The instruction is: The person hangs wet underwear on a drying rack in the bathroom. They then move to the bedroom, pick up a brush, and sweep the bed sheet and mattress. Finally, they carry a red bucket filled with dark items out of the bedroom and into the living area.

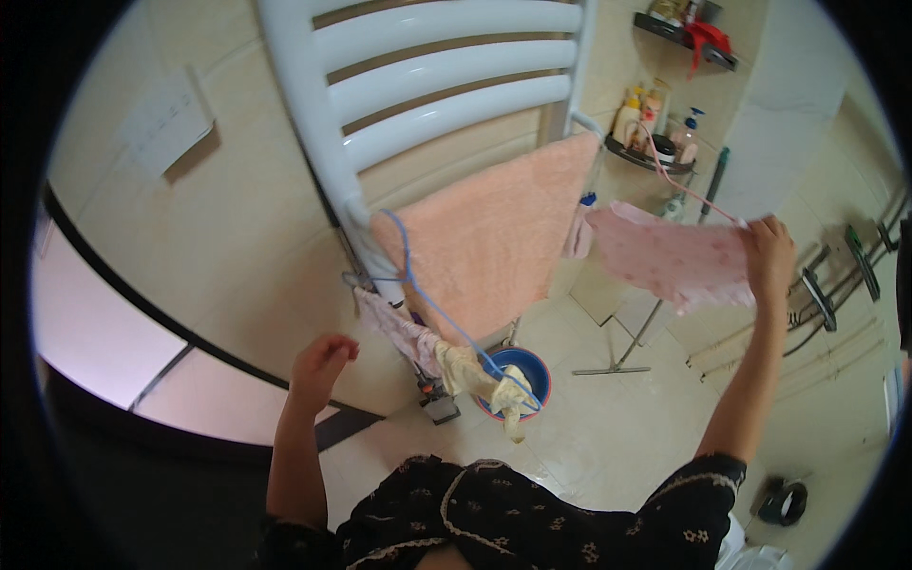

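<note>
My right hand (768, 253) grips a pink patterned cloth (677, 260) by its right end, beside a pink hanger (666, 174) that rises up and left from the fingers. My left hand (326, 367) is raised at the left, with curled fingers and nothing visible in it. To its right, a blue hanger (456, 320) hangs at the lower left of the white towel radiator (456, 92). A pale pink cloth (399, 328) and a cream cloth (467, 367) hang on the blue hanger. A peach towel (491, 235) is draped over the radiator's lower part.
Below stands a blue basin (538, 374) with a red rim. A floor squeegee (611, 370) leans at the corner. Corner shelves (641, 158) carry pump bottles. Tools and hoses line the right wall, near a green-handled brush (862, 260). A dark-edged doorway is at the left.
</note>
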A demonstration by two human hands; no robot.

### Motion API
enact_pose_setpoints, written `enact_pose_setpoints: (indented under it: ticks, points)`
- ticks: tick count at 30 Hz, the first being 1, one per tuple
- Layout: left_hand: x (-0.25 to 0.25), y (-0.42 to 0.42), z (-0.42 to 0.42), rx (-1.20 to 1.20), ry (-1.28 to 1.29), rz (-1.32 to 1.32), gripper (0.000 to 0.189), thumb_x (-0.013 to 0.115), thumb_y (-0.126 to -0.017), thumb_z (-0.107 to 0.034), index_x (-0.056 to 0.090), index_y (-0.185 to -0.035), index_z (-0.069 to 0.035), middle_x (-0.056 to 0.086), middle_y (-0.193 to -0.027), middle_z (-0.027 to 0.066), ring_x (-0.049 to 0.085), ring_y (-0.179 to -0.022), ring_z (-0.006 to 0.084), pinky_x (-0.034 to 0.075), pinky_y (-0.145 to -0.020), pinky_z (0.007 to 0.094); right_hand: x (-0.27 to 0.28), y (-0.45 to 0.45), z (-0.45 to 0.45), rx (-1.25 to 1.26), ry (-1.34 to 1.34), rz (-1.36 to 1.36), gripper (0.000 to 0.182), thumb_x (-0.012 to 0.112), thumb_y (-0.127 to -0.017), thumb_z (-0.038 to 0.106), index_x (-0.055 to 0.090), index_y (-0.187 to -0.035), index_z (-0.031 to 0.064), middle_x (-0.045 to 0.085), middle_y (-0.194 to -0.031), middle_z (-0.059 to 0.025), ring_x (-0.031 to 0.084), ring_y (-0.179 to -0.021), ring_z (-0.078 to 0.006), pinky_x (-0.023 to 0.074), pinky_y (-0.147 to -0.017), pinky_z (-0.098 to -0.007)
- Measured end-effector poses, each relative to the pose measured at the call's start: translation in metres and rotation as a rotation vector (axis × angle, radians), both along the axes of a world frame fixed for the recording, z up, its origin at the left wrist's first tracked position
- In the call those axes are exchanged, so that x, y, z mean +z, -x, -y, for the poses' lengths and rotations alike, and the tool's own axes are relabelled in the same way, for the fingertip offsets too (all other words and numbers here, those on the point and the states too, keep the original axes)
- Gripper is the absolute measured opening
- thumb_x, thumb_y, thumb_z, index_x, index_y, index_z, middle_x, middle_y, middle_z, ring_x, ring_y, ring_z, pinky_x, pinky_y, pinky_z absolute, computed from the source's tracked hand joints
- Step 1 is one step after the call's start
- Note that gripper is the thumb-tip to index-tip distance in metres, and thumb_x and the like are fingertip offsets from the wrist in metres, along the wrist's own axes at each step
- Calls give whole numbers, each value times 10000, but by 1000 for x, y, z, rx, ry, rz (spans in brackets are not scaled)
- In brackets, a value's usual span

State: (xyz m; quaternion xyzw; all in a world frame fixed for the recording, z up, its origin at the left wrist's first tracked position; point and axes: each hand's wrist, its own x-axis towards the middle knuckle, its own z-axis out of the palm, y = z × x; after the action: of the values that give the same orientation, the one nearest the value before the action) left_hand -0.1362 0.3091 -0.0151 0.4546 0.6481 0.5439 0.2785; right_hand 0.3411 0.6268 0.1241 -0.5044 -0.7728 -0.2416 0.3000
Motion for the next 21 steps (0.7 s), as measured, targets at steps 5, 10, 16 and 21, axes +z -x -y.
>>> enact_pose_setpoints:
  ticks: [5, 10, 16, 21]
  points:
    - [64, -49, -24, -298, -161, -215, 130, 485, -816, 4, 569, -914, 6, 574, -927, 91, 535, -866, 166, 413, -793, 284, 24, -25, 77, 202, 22, -53, 78, 539, -743, 24, 490, -784, -20, 411, -737, -112, 430, -694, -259, 358, -636, -296]
    - [119, -95, -36, -329, -421, -407, 267, 552, -766, -56, 575, -1028, -10, 519, -1123, 128, 475, -1074, 232, 370, -893, 330, 24, -55, 115, 468, 278, -530, 109, 517, -827, 78, 469, -803, -17, 368, -813, -26, 381, -760, -127, 310, -684, -216]
    - [137, -108, -16, -455, -242, -475, 336, 605, -735, -143, 577, -1062, -72, 597, -954, 118, 570, -888, 282, 446, -767, 327, 16, 5, 157, 677, 388, -539, 230, 570, -797, 220, 496, -751, 7, 366, -775, -43, 374, -746, -151, 296, -657, -233]
    - [106, -63, 28, -214, -164, -725, 220, 589, -730, -123, 619, -945, -87, 593, -696, 86, 578, -614, 254, 441, -549, 329, 8, 67, 149, 895, 639, -475, 239, 602, -762, 223, 529, -834, 7, 417, -817, -49, 419, -767, -159, 358, -689, -259]
